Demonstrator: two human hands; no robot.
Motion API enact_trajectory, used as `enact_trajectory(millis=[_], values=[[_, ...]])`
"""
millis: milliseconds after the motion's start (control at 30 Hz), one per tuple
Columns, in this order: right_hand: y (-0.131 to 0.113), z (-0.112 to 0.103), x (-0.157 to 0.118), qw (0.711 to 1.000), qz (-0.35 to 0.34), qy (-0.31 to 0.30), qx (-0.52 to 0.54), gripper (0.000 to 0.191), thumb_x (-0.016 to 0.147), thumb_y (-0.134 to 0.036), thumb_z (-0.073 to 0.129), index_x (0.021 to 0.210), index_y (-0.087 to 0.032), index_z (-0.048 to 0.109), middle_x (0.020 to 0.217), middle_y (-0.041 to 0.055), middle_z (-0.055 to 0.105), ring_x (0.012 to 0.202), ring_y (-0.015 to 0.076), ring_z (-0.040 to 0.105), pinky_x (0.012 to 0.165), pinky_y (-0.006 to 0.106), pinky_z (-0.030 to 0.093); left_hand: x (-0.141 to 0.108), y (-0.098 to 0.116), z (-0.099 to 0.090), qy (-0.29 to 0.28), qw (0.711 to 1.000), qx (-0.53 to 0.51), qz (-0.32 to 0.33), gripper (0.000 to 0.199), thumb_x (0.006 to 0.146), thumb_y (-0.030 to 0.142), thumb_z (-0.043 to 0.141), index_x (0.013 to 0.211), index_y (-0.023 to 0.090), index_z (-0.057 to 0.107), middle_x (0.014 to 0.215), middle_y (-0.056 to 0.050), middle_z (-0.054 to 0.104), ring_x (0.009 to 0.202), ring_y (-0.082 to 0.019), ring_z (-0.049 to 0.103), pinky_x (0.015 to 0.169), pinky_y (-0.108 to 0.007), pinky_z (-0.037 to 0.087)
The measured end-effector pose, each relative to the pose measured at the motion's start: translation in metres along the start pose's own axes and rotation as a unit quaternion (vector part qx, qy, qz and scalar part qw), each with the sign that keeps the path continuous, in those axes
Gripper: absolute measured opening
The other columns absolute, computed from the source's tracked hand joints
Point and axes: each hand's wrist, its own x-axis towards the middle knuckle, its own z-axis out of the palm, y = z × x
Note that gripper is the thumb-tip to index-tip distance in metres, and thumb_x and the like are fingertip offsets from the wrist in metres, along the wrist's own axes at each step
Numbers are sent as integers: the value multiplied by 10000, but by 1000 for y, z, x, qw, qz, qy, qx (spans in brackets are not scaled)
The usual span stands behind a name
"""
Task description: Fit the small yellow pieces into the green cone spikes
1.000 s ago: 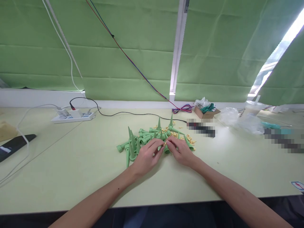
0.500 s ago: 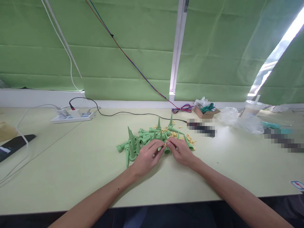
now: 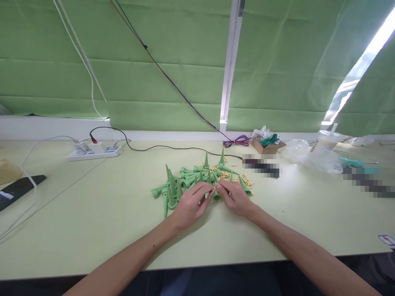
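Both my hands meet at the front of a pile of green cone-shaped plastic watering spikes. My left hand is closed in a pinch, with a bit of green spike showing between thumb and fingers. Opposite it, the fingertips of my right hand are pressed together at a small yellow plastic piece, mostly covered by the fingers. Just below the fingertips shows the round end of a green spike. Loose yellow pieces lie among and behind the spikes.
A power strip sits at back left, its black cable running behind the pile to a blurred dark object. A small cardboard box, a lidded cup and plastic bags stand at back right.
My hands stay almost in place; only the fingertips shift slightly around the small yellow piece. The pile looks the same.
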Motion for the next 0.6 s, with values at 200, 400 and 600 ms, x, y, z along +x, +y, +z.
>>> enact_trajectory(millis=[200, 400, 600], values=[[0, 0, 0, 1000, 4, -7, 1, 342, 1010, -314, 336, 683, -226, 288, 579, -43, 336, 499, 122, 327, 523, 266, 274, 0, 1, 0, -7, 1000, -7, -8, 190, 926, 91, 518, 1068, 204, 576, 956, -60, 669, 858, -157, 645, 742, -276, 547], [1, 2, -2, 1000, 6, -8, -4, 340, 1017, -302, 322, 691, -223, 266, 573, -52, 298, 493, 115, 289, 520, 269, 252, 0, 3, 0, -2, 999, -30, -18, 192, 920, 83, 526, 1061, 200, 584, 944, -57, 665, 841, -150, 632, 675, -245, 538], [4, 3, -1, 1000, 9, -11, 1, 356, 1027, -322, 308, 689, -218, 273, 567, -52, 309, 488, 111, 290, 520, 271, 254, 1, 7, 1, 15, 991, -81, -106, 82, 917, 157, 564, 973, 188, 616, 867, -24, 645, 576, -75, 574, 503, -188, 492]])
